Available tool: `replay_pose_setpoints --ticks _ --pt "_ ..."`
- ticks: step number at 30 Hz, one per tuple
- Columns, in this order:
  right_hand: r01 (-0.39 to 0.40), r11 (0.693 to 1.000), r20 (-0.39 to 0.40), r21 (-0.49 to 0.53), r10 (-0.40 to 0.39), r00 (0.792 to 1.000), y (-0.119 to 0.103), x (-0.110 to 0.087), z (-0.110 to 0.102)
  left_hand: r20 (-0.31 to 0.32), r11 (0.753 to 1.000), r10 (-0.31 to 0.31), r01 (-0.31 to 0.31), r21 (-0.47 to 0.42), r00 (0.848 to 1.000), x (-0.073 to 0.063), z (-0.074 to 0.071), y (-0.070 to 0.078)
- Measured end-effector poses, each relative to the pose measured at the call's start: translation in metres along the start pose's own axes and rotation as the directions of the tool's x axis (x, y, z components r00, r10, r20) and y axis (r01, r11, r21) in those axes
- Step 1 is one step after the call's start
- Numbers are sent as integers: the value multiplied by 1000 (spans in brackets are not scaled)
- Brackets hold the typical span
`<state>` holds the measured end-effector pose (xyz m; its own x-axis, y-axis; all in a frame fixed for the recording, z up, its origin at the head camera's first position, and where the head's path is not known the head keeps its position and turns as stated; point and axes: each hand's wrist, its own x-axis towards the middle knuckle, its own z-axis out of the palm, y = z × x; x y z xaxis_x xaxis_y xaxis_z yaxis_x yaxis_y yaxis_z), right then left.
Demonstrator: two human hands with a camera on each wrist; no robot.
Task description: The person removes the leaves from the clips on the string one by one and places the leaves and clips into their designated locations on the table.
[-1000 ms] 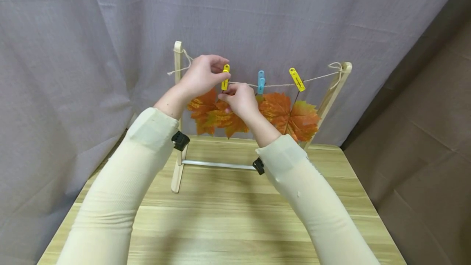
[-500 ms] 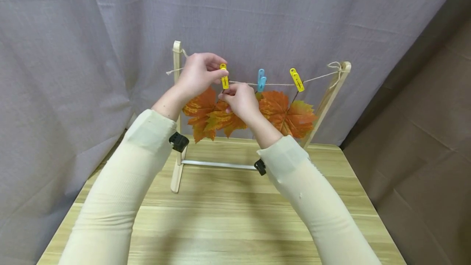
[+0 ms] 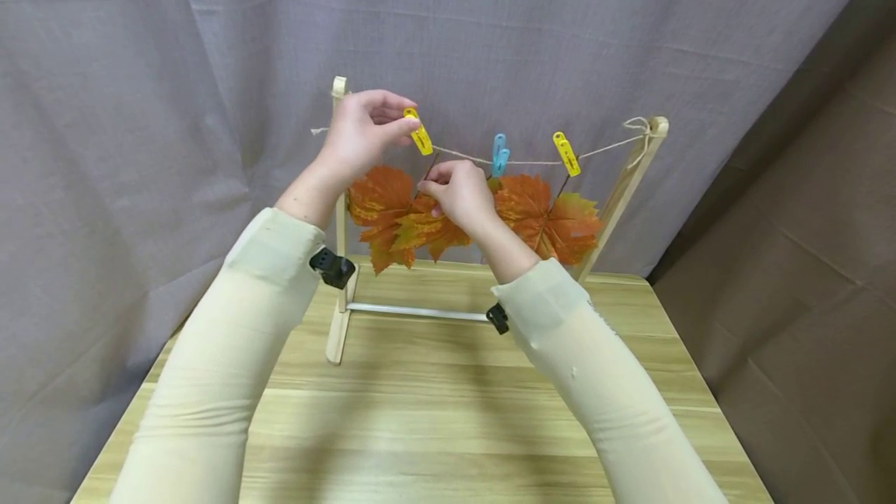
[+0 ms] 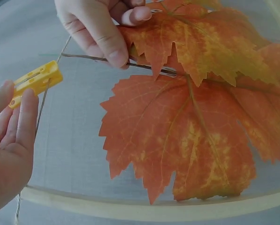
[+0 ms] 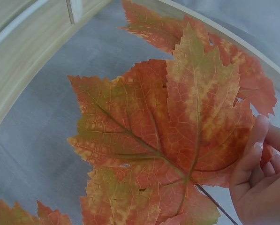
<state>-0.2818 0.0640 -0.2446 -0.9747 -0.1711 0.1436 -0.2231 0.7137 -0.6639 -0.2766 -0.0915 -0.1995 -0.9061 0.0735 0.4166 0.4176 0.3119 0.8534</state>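
Clock positions are in the head view, from its centre. Grey curtain (image 3: 280, 37) behind everything, 9 round to 2 o'clock. Wood-grain table (image 3: 434, 426) at 6. On it, a wooden stand (image 3: 621, 197), posts at 9 and toward 3, white crossbar (image 3: 420, 312) between 6 and 7. Pale sleeves (image 3: 203, 379) come in from 7–8 and 4–5, a black wrist device (image 3: 332, 267) at each cuff. Orange leaves: left bunch (image 3: 381, 201) toward 9, right bunch (image 3: 546, 216) at 3, both below the string (image 3: 458, 154), which is strung post to post and sags mid-span.

Left hand (image 3: 364, 134), 10–11 o'clock: thumb and fingers pinch a yellow clip (image 3: 421, 137) at 11, tilted. Its nose end meets the string; can't tell whether it bites. Right hand (image 3: 462, 189), just off centre at 12–1: thumb and fingers together on a thin brown leaf stem (image 3: 430, 167) of the left bunch. Left wrist view: stem end near the string, apart from the held clip. Second yellow clip (image 3: 567, 154) on string at 2, tilted, a leaf stem just below it. Blue clip (image 3: 499, 155) on string between 1 and 2, near upright.
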Motion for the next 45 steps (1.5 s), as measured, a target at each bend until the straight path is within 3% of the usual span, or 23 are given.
replay_pose_setpoints --ticks 13,22,27,31,39,45 --pt "27 1000 -1 -3 -27 1000 6 -1 3 -90 987 -23 9 -159 996 -2 -12 -4" --pt "29 998 19 -55 -28 999 1 -3 9 -131 960 17 -52 -275 991 -7 -16 -1" --pt "7 997 26 -74 -5 1000 0 -5 13 -110 967 21 -48 -249 994 -9 -17 -2" --pt "34 994 16 -103 -32 999 0 -8 18 -115 972 1 -28 -232 993 -13 -21 -7" --pt "113 950 -7 -292 -120 993 -1 -20 39 -134 979 -56 28 -202 989 -25 -37 -28" --pt "134 943 34 -305 -129 991 -1 -28 55 -149 980 -99 71 -186 984 -35 -47 -45"
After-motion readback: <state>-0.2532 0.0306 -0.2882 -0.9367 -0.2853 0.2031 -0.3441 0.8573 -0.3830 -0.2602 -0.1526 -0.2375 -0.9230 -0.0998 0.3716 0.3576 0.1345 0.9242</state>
